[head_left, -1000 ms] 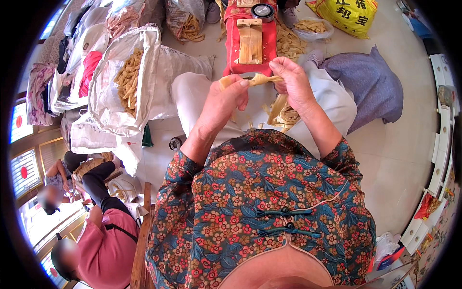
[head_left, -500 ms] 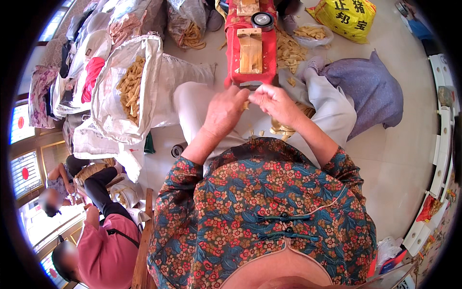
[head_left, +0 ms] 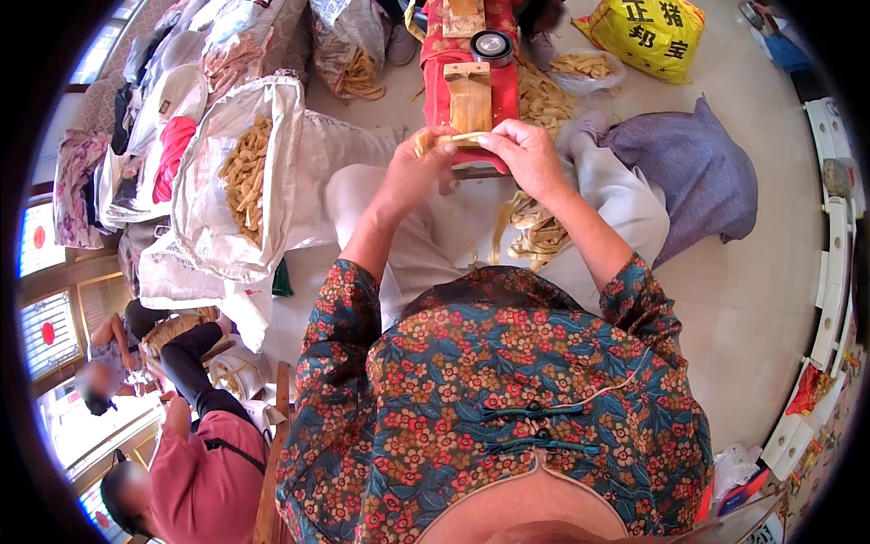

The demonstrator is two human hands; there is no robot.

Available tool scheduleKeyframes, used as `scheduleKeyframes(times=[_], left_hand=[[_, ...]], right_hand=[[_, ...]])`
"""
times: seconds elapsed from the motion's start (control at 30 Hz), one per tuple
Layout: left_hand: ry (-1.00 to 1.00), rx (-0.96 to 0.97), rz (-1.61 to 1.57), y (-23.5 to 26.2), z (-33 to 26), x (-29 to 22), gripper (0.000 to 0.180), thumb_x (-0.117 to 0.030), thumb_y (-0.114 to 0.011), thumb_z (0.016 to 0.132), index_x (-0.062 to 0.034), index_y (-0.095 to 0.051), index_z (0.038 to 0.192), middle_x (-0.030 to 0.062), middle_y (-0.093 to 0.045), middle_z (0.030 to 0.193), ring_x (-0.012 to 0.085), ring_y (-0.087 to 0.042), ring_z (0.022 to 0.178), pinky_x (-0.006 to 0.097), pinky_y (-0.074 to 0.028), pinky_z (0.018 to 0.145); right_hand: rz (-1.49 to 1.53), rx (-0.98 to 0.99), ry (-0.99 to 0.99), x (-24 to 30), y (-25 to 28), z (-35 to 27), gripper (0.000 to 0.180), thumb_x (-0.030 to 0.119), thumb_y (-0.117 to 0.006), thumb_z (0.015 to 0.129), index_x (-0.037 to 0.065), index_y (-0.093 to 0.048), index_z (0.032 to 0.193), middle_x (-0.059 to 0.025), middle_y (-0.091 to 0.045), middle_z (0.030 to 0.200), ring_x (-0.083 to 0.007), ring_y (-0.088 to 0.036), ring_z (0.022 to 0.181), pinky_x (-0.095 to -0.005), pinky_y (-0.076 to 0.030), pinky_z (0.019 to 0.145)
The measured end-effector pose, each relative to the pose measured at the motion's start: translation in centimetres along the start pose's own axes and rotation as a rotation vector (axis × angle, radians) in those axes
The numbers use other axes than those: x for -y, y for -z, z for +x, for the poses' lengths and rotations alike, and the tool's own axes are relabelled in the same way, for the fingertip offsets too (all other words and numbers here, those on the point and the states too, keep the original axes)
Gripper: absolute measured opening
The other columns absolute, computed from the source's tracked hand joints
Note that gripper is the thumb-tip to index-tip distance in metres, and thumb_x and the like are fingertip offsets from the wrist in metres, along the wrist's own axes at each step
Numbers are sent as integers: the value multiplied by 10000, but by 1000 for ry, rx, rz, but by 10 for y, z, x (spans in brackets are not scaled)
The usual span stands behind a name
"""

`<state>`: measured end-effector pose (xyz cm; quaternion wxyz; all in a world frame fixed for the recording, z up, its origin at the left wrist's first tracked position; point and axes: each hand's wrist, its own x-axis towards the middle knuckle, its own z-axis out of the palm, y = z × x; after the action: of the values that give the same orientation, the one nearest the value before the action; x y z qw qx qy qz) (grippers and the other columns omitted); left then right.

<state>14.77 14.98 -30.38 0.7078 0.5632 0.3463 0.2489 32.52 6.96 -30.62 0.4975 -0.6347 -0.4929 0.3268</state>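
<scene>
A pale yellow, flat strip is stretched between my two hands at the near end of a wooden block. My left hand pinches one end, with part of the strip curling up by its fingers. My right hand holds the other end between thumb and forefinger. Under the block, a red cloth covers a narrow bench. A round black-and-silver object lies beyond the block. Between my legs, below my right hand, hangs a bundle of similar strips.
To the left, an open white woven sack holds many strips. More strips lie on the floor right of the bench. A yellow bag and a grey-purple cloth are at the right. Two people sit at the lower left.
Both hands have moved forward, up to the block's near end, and are farther apart. The strip now shows stretched between them, and the bundle between my legs is more visible.
</scene>
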Motion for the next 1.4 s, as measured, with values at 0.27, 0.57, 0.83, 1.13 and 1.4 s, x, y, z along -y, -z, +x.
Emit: scheduleKeyframes(times=[0.27,0.57,0.83,1.13,1.4], left_hand=[[-159,-130,208,1,29,3,132,-193,-587,896,-75,-601,950,-24,-532,689,72,-506,527,240,-424,452],[-96,-194,824,-11,34,-15,271,-254,-594,853,-30,-567,1002,150,-638,822,285,-625,772,369,-474,705],[-261,-613,1041,28,-27,-31,332,-271,-652,785,-88,-523,1029,149,-645,820,379,-616,783,453,-482,699],[-425,-1130,1544,134,-71,-92,701,-319,-781,667,-174,-449,1268,136,-426,1277,347,-374,1205,497,-310,965],[433,206,-425,-16,-77,20,507,-435,-340,979,-6,-541,1159,102,-616,1056,210,-583,1008,334,-462,870]], right_hand=[[-52,-14,36,-4,2,22,278,272,-605,837,0,-613,781,-140,-560,596,-216,-549,554,-344,-425,551],[-378,-45,7,-19,-5,31,299,315,-533,849,32,-596,780,-224,-605,761,-416,-581,754,-484,-449,663],[-497,-76,-77,-20,9,-3,306,332,-526,897,39,-577,825,-166,-589,696,-328,-581,676,-408,-429,609],[20,-26,2,13,1,-39,166,156,-569,899,-7,-590,917,-88,-635,702,-129,-593,657,-289,-462,593],[-85,-38,568,44,-26,-77,180,18,-689,751,33,-630,921,-108,-613,859,-277,-603,822,-352,-490,743]])
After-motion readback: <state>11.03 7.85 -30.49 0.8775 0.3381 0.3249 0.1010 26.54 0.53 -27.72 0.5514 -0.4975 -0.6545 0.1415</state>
